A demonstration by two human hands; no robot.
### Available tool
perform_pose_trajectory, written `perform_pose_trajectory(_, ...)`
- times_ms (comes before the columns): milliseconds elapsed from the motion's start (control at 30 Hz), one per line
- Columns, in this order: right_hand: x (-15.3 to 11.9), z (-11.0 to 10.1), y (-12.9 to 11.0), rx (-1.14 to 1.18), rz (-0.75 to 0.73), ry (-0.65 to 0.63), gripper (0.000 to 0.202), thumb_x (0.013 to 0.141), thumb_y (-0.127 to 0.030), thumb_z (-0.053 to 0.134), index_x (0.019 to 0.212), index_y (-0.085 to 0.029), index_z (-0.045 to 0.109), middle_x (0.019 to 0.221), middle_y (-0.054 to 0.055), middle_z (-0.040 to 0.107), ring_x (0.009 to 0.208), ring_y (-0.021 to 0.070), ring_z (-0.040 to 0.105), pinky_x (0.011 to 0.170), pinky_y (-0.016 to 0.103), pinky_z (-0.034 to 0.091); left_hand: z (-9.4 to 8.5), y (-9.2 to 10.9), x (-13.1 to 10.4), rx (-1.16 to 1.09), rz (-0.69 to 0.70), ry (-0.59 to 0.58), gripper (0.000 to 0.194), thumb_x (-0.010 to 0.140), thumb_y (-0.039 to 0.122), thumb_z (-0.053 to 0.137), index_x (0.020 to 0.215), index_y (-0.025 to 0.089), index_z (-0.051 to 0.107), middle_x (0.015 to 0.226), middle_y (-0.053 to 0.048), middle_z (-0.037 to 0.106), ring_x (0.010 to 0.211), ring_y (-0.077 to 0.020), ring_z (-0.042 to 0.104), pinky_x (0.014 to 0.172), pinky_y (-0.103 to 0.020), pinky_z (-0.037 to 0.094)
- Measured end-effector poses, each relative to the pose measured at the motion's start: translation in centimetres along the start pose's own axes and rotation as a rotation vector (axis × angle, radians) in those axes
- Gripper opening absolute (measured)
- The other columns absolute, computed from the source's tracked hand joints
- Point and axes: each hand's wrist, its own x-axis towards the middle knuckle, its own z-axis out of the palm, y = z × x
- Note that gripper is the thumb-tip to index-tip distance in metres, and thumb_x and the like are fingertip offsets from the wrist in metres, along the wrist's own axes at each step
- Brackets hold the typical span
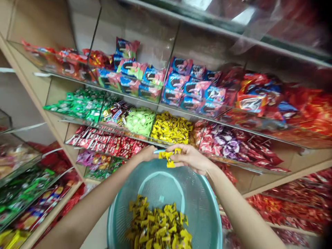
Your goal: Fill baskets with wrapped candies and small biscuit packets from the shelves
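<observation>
A teal plastic basket (197,193) with a mesh bottom is tilted toward me below the shelves. Many yellow wrapped candies (158,224) lie heaped in its near part. My left hand (148,153) is closed on the far rim of the basket. Just to its right, my right hand (189,157) has its fingers closed on a few yellow wrapped candies (169,159), above that same rim. Straight behind the hands, a shelf compartment holds a pile of the same kind of yellow candies (171,128).
Glass-fronted shelves surround the basket. Green candies (80,105) and light green candies (140,121) lie to the left, purple and white candies (225,140) to the right. Blue and pink packets (194,86) are stacked above. A glass shelf edge (233,31) crosses the top.
</observation>
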Motion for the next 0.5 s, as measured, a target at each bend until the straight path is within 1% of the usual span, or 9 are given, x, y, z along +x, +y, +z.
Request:
perform_pose_trajectory(133,0.2,4.2,6.4,-0.046,0.146,-0.163,0.037,0.061,-0.03,0.071,0.095,-0.019,0.061,0.089,0.001,0.062,0.073,0.0104,0.06,0.063,0.023,0.053,0.0,0.3,-0.1,0.064,-0.007,0.008,0.036,0.072,0.05,0.053,0.075,0.017,0.066,0.068,-0.002,0.065,0.065,-0.0167,0.056,0.054,-0.022,0.032)
perform_pose_trajectory(233,1.1,6.3,10.3,-0.067,0.23,-0.261,0.04,0.057,-0.034,0.073,0.093,-0.019,0.064,0.081,0.0,0.062,0.069,0.0104,0.058,0.059,0.022,0.052,-0.2,0.7,-0.3,0.095,-0.021,0.012,0.038,0.071,0.053,0.054,0.076,0.018,0.066,0.068,-0.003,0.065,0.063,-0.0159,0.056,0.051,-0.022,0.031)
perform_pose_trajectory(367,1.9,7.6,13.3,-0.068,0.29,-0.328,0.042,0.052,-0.033,0.075,0.089,-0.018,0.066,0.074,-0.001,0.06,0.065,0.011,0.056,0.056,0.024,0.052,-0.5,0.9,-0.4,0.118,-0.029,0.002,0.04,0.071,0.055,0.052,0.078,0.018,0.066,0.074,-0.005,0.066,0.064,-0.0172,0.057,0.052,-0.023,0.032)
perform_pose_trajectory(500,2.2,8.7,15.9,-0.062,0.356,-0.39,0.046,0.049,-0.032,0.076,0.092,-0.018,0.065,0.071,-0.001,0.06,0.065,0.0123,0.058,0.051,0.022,0.049,-0.4,0.6,-0.4,0.114,-0.025,0.0,0.041,0.072,0.056,0.051,0.078,0.019,0.066,0.074,-0.005,0.066,0.064,-0.0173,0.057,0.051,-0.023,0.031)
